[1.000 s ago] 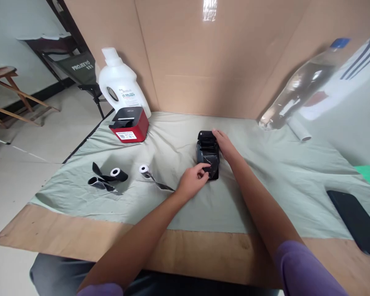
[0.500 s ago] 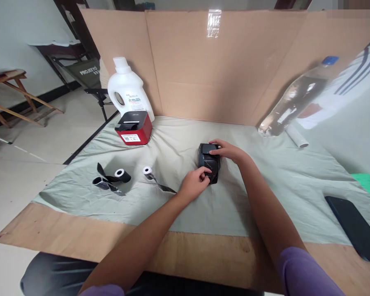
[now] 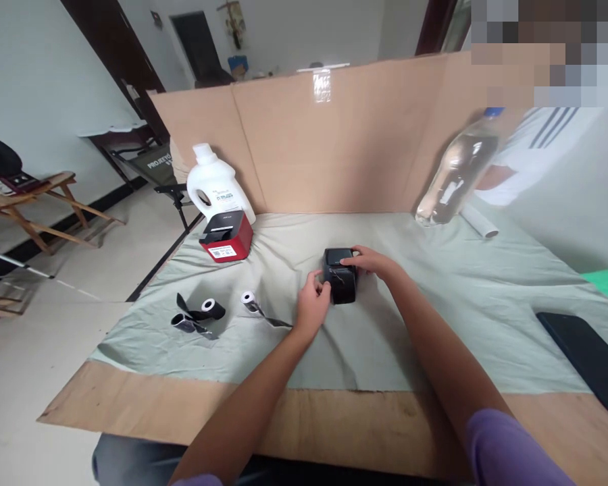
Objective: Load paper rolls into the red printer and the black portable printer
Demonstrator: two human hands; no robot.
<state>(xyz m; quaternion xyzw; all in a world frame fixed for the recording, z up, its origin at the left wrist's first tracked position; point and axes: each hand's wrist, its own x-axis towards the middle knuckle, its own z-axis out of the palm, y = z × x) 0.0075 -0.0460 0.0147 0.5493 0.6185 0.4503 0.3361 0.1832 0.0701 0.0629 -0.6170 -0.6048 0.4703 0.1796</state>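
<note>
A small black receipt printer (image 3: 342, 287) sits on the cloth in front of me, a glossy panel on its top. My left hand (image 3: 314, 297) is at the printer's near left side, fingers bent against it. My right hand (image 3: 367, 261) grips its far right corner, the thumb lying on the top and the other fingers partly hidden behind. To the left lies a roll of receipt paper (image 3: 248, 302) with a dark strip trailing from it. Farther left, another paper roll (image 3: 213, 308) rests beside a dark curled roll (image 3: 182, 324).
A red and black printer (image 3: 236, 244) stands before a white detergent bottle (image 3: 217, 182) at the back left. Cardboard (image 3: 334, 148) walls the back. A large clear bottle (image 3: 459, 175), white tube (image 3: 480, 221) and phone (image 3: 585, 358) are on the right; a person stands behind the bottle.
My left hand has shifted from the printer's front face to its left side. My right hand stays at the far right corner. The camera view has tilted up slightly.
</note>
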